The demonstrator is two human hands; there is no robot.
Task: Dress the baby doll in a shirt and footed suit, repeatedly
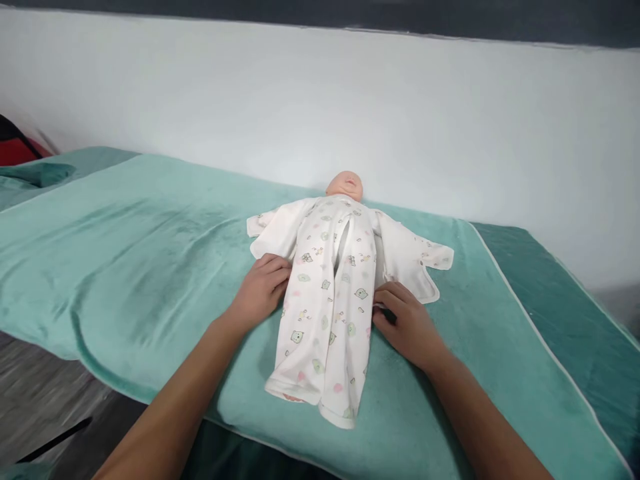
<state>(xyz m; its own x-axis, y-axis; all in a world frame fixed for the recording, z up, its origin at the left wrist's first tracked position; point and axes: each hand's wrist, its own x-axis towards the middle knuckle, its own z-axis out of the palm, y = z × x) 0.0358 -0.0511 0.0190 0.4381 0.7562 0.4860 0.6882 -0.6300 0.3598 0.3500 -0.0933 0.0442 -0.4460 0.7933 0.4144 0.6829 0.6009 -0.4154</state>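
Note:
A baby doll (346, 185) lies on its back, its head toward the wall. White printed baby pants (325, 313) cover the front of its body, the two legs pointing toward me. Beneath them a white baby shirt (405, 257) is spread, sleeves out to both sides and front panels folded open. My left hand (265, 287) has its fingers curled at the left edge of the pants. On the opposite edge, my right hand (405, 323) pinches the cloth between thumb and fingers. A bit of the doll's foot (293, 399) shows at the left leg opening.
A green plush blanket (150, 267) covers the table, with darker green cloth (565, 300) at the right. Behind stands a white wall (280, 100). Something red and black (17, 147) is at the far left. Grey floor (35, 393) shows at the lower left.

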